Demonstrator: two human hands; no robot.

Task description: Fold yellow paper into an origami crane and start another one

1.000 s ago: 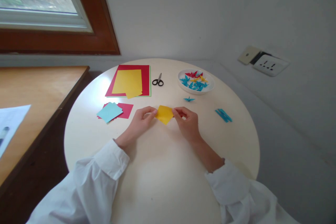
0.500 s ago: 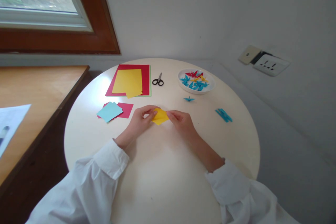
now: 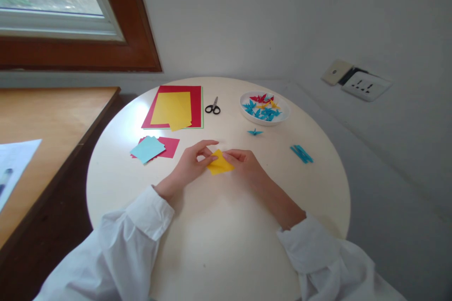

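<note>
A small folded yellow origami paper (image 3: 221,164) is held between my two hands over the middle of the table. My left hand (image 3: 192,163) pinches its left edge, thumb on top and index finger stretched out above it. At its upper right edge, my right hand (image 3: 246,164) grips the paper between thumb and curled fingers. Just beyond my right hand lies a blue paper crane (image 3: 254,132). To the left of my left hand rest light blue paper squares (image 3: 148,149) on top of pinkish-red paper squares (image 3: 172,146).
The round white table (image 3: 212,244) bears black-handled scissors (image 3: 213,108), large yellow sheets (image 3: 172,108) on a red sheet (image 3: 196,96), a white dish (image 3: 266,122) of small paper cranes, and blue strips (image 3: 301,154) at right. A wooden desk (image 3: 63,117) stands to the left.
The yellow paper has turned and shifted slightly right and toward me. My left index finger has lifted away from it, and my right hand's hold has moved along its edge.
</note>
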